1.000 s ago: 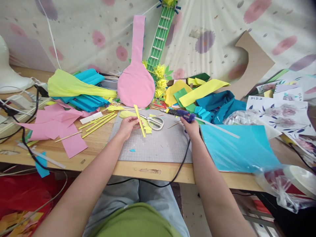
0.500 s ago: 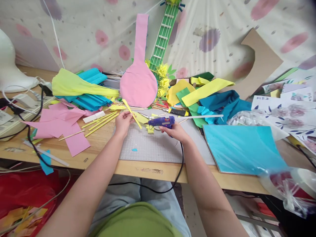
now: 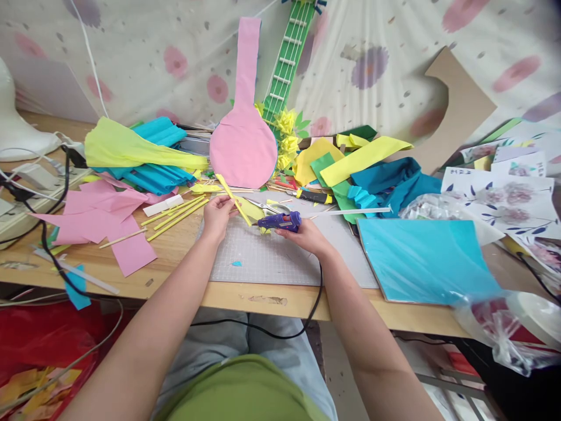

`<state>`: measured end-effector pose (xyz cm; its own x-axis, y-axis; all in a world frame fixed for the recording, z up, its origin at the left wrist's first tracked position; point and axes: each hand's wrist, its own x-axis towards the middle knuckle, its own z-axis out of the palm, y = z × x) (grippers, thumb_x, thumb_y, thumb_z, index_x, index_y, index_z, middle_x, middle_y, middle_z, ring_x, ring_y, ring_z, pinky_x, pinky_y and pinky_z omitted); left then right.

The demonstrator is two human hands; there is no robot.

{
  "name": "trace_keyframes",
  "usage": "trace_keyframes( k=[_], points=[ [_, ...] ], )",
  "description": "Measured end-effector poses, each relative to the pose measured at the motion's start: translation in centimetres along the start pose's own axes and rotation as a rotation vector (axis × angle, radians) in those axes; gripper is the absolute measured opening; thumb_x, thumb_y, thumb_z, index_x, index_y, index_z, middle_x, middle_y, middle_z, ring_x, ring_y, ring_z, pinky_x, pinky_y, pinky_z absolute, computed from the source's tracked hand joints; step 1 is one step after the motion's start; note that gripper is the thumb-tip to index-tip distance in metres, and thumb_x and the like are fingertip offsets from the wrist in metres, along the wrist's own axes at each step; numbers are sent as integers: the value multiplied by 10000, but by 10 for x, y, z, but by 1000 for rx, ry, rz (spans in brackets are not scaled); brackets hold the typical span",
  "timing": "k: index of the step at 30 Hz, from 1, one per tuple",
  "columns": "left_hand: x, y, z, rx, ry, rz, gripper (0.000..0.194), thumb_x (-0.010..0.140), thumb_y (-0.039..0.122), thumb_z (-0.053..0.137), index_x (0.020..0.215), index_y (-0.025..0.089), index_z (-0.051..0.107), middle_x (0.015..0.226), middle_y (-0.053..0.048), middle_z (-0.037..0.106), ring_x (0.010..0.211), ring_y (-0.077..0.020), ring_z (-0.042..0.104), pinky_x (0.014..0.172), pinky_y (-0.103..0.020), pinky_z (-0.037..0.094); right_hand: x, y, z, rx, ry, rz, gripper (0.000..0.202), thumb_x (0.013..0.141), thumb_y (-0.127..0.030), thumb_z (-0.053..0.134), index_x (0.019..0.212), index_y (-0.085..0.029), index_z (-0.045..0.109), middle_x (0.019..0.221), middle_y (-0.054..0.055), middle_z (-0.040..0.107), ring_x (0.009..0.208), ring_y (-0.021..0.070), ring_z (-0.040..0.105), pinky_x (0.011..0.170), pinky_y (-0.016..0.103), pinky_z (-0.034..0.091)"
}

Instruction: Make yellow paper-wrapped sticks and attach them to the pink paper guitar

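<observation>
Over the left part of the grey cutting mat (image 3: 280, 269), my left hand (image 3: 219, 215) is closed on a thin yellow paper-wrapped stick (image 3: 232, 196), which slants down to the right. My right hand (image 3: 304, 235) grips a purple hot glue gun (image 3: 280, 221), its nozzle at the lower end of that stick; whether they touch I cannot tell. A long translucent glue stick (image 3: 357, 211) juts from the gun's back. Scissors (image 3: 267, 207) lie just behind the gun, partly hidden. Several more yellow sticks (image 3: 177, 217) rest left of my left hand.
A pink banjo-shaped piece (image 3: 243, 146) and a green fretted neck (image 3: 287, 64) lean at the back. Pink paper (image 3: 131, 245) and a power strip (image 3: 39, 199) lie left. A utility knife (image 3: 314, 196) and a blue pack (image 3: 429, 260) sit right. The gun's black cord (image 3: 280, 336) loops below the table edge.
The glue gun has shifted slightly left and down, bringing its nozzle to the lower end of the yellow stick. My left hand keeps its hold. The whole view has shifted slightly.
</observation>
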<state>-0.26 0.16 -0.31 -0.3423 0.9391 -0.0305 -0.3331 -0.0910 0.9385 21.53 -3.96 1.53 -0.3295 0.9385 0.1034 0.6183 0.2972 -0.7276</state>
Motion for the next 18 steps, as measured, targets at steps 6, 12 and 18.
trace_keyframes(
  k=[6, 12, 18],
  points=[
    [1, -1, 0, 5, -5, -1, 114, 630, 174, 619, 724, 141, 562, 692, -22, 624, 711, -163, 644, 676, -326, 526, -1, 0, 0, -9, 5, 8, 366, 708, -466, 568, 937, -192, 650, 773, -1, 644, 694, 151, 563, 636, 254, 426],
    [0, -2, -1, 10, -18, 2, 135, 631, 182, 620, 744, 132, 565, 693, -19, 623, 673, -145, 638, 666, -314, 524, 0, 1, 0, 4, 2, 16, 379, 706, -470, 570, 953, -193, 648, 826, 9, 652, 734, 165, 575, 671, 273, 435],
    [-3, -2, 1, 11, -28, 7, 131, 628, 177, 618, 735, 128, 560, 688, -17, 615, 648, -138, 629, 651, -306, 519, 0, 1, 0, 8, 2, 1, 375, 712, -464, 569, 950, -187, 653, 828, 15, 661, 751, 177, 583, 677, 278, 436]
  ],
)
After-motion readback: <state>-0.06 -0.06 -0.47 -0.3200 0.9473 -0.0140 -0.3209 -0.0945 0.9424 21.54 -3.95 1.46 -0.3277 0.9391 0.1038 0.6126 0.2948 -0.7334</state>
